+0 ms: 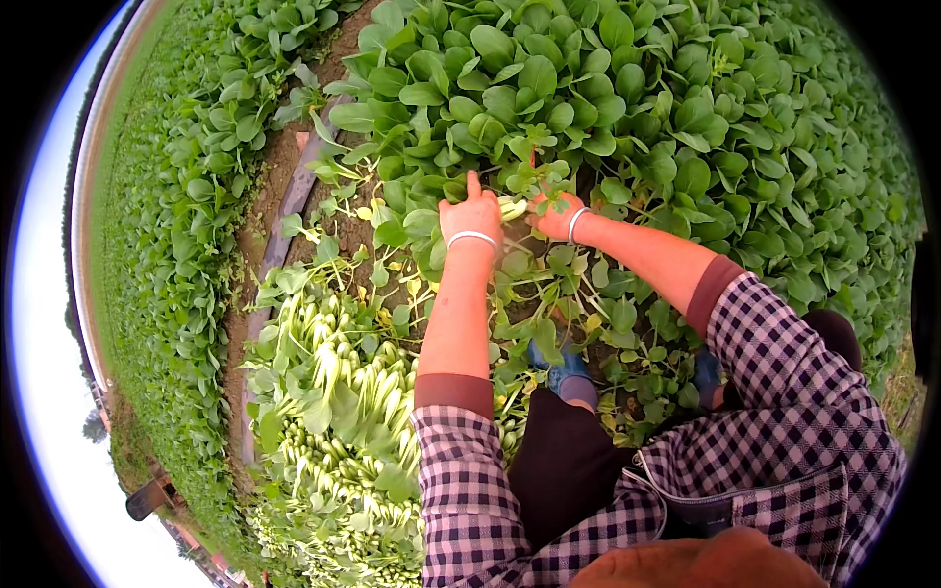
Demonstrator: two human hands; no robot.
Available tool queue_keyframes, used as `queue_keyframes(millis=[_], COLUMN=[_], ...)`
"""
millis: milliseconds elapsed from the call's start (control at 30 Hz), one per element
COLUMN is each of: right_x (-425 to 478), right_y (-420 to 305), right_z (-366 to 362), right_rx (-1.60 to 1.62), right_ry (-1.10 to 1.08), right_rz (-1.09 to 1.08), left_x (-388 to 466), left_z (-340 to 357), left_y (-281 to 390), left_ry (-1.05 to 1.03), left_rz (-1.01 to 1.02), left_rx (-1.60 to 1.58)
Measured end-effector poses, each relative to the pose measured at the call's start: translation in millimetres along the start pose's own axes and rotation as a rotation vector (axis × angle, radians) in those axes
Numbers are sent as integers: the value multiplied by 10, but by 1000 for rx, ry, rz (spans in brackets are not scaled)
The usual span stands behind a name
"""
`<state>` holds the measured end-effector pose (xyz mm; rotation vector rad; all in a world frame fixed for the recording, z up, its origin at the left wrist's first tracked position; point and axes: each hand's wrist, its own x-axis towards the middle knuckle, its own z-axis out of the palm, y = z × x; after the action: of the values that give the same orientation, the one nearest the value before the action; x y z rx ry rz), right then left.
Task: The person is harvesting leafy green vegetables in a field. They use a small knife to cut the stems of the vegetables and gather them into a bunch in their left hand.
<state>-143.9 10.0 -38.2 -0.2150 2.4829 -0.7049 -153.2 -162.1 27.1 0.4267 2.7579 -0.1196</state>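
Note:
My left hand (pixel 472 219) is closed around a cut head of bok choy, its index finger stretched forward. The pale stem base (pixel 512 209) sticks out on the right of that hand, and green leaves (pixel 423 228) spread out on its left. Beside the stem base is my right hand (pixel 556 217), its fingers close to the cut end. A leafy weed (pixel 542 176) covers part of the right hand, so its grip is hidden. A thin red thing (pixel 533 156) shows among the leaves just above it; what it is cannot be made out.
Dense standing bok choy (pixel 514 81) fills the bed ahead and to the right. Heaps of harvested bok choy (pixel 353 382) lie at my left. Loose leaves (pixel 544 294) litter the soil around my blue shoes (pixel 562 364). A dark plastic strip (pixel 283 228) edges a dirt furrow.

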Motion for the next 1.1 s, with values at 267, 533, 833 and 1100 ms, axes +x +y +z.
queue_keyframes(millis=[267,533,833,1100], right_x=[83,103,199,312], right_y=[423,73,243,81], right_z=[11,49,304,193], right_rx=[296,58,97,-13], right_ry=[48,-255,50,-152], right_rz=[-102,153,112,114], left_x=[-170,-295,-332,-384], left_z=[500,673,722,844], left_y=[-157,-236,-211,-187], left_ry=[-35,-3,6,63], left_rz=[-167,-223,-222,-186], left_rx=[-192,-278,-303,-301])
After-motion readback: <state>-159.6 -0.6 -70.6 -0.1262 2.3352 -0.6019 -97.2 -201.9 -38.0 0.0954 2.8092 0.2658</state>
